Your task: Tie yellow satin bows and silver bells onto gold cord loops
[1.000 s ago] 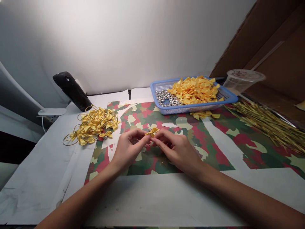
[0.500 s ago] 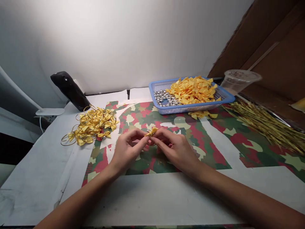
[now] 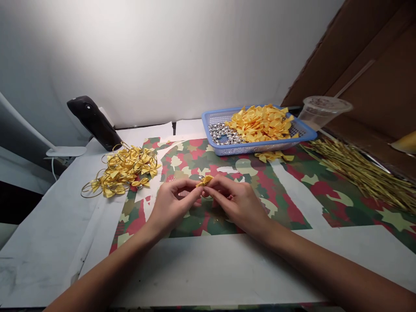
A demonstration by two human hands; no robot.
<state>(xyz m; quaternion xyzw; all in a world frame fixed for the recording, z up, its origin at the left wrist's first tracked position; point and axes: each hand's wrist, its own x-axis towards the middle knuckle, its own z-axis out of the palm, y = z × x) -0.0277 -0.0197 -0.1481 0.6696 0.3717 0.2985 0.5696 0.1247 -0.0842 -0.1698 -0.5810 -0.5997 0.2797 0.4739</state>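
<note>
Between my fingertips is a small yellow ribbon bow (image 3: 206,180) with a silver bell at its upper left and a thin gold wire loop hanging under it. My left hand (image 3: 175,203) pinches the bow from the left, thumb against forefinger. From the right, my right hand (image 3: 235,199) pinches the same bow, its fingers closed. Part of the bow and the wire is hidden behind the fingers. To the left lies a heap of yellow bows with gold wire loops and bells (image 3: 128,169).
A blue plastic basket (image 3: 260,146) holds silver bells (image 3: 224,133) and yellow bows (image 3: 260,123). Loose bows (image 3: 273,156) lie before it. Gold wire ties (image 3: 360,169) and a clear cup (image 3: 325,110) are at right. A black device (image 3: 94,123) stands back left. Camouflage-patterned sheets (image 3: 208,229) cover the table.
The bow has turned slightly between my fingertips, and more of the silver bell shows. Both hands stay in nearly the same place. The view has shifted slightly.
</note>
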